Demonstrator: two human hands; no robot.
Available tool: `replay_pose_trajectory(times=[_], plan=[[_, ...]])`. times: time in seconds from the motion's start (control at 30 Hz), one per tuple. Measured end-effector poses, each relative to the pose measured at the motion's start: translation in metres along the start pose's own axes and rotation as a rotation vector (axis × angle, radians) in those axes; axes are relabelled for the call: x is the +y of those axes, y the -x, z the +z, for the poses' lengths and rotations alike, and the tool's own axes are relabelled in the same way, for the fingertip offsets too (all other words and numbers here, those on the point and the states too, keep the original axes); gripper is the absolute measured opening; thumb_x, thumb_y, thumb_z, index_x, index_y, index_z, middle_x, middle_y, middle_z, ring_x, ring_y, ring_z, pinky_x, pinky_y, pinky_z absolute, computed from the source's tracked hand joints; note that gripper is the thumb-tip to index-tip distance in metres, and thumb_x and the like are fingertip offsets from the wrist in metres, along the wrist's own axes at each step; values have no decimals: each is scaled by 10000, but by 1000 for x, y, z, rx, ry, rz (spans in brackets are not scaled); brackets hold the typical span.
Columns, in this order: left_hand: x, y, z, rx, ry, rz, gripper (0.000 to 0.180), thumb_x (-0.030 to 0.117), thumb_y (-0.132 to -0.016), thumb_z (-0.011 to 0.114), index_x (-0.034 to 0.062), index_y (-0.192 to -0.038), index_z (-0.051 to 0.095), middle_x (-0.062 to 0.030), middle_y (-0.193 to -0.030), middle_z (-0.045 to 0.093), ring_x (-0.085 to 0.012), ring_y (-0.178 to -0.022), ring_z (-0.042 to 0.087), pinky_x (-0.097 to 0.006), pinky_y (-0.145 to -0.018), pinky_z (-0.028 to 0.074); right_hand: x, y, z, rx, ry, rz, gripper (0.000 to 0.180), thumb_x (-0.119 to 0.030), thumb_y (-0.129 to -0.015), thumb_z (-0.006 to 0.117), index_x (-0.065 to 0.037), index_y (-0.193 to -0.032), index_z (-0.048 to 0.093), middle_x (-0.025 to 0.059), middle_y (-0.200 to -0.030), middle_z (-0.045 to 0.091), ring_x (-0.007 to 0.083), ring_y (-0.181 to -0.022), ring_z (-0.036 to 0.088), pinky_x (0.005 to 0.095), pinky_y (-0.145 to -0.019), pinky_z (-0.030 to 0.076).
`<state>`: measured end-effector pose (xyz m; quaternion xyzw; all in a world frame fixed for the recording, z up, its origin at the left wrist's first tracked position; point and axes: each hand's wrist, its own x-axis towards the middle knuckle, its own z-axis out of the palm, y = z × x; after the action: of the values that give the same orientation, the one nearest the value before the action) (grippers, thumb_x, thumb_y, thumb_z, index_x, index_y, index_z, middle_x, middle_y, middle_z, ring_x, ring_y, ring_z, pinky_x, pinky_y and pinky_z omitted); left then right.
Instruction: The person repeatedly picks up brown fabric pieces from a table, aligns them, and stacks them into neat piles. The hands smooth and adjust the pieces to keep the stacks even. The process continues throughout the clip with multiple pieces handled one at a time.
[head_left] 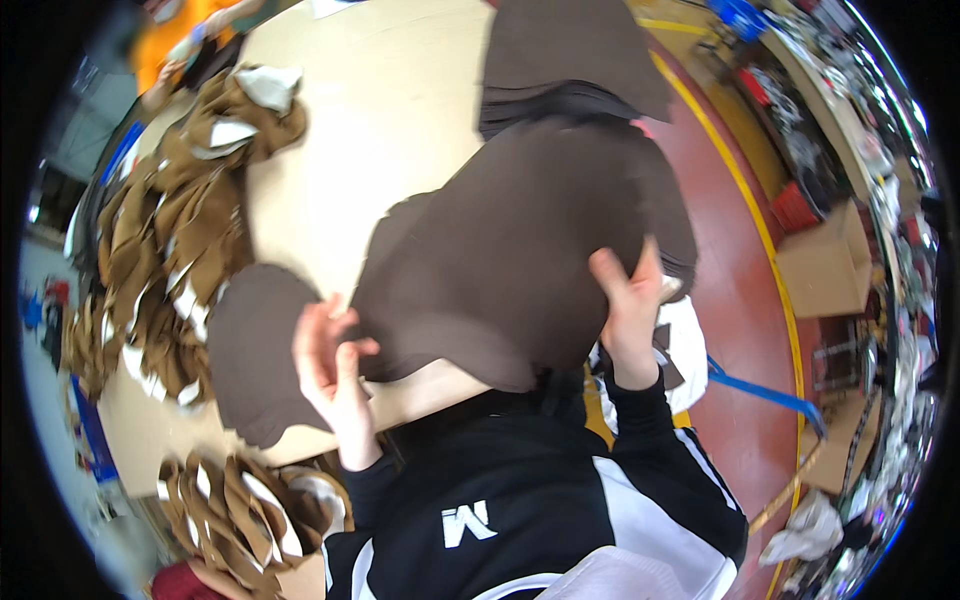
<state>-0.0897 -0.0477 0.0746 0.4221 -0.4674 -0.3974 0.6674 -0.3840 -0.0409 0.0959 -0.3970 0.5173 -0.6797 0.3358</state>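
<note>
A broad dark brown sheet piece [500,250] with curved edges spans the space between my hands, its surface bowed and partly blurred. My right hand [630,310] is at its right edge, the thumb over the top face and the other fingers along the edge. Fingers apart, my left hand [335,370] is beside the piece's left edge, with nothing visible in its grasp. Just left of that hand lies a smaller rounded dark brown piece [258,350]. Beyond the broad piece, a stack of dark brown pieces [570,50] shows layered edges.
Heaped brown pieces with white undersides [175,230] line the left of the pale table [360,90]. More brown pieces [245,510] are bundled below it. A white bag [685,350], a blue bar [765,395] and cardboard boxes [825,265] stand right. Another person [180,40] is far left.
</note>
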Motion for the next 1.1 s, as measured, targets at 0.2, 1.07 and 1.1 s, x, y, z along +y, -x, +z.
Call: replay_pose_trajectory(times=[0.2, 1.07, 1.1], plan=[[-24, -13, -43, -199, -327, -235, 415, -8, -968, 612, -8, -1381, 572, -104, -1413, 594, -189, -1262, 555, -324, -1074, 421, 10, -56, -174, 665, -373, -350, 492, -156, -1007, 639, -107, -1463, 462, 70, -1397, 567, 211, -1243, 561, 400, -1069, 466], [-23, 4, -54, 18, -253, -530, 327, 109, -981, 683, -62, -1258, 653, -57, -847, 713, -78, -550, 609, -205, -536, 489, -46, -102, -64, 198, 580, -741, 465, -180, -1057, 483, 25, -1474, 450, 204, -1462, 527, 314, -1375, 486, 469, -1153, 375], [-23, 6, -51, 30, -284, -530, 327, 108, -981, 683, -60, -1260, 652, -55, -846, 712, -77, -553, 607, -204, -537, 488, -34, -102, -43, 21, 697, -774, 489, -228, -1044, 527, 15, -1464, 471, 191, -1460, 537, 324, -1379, 483, 472, -1147, 374]])
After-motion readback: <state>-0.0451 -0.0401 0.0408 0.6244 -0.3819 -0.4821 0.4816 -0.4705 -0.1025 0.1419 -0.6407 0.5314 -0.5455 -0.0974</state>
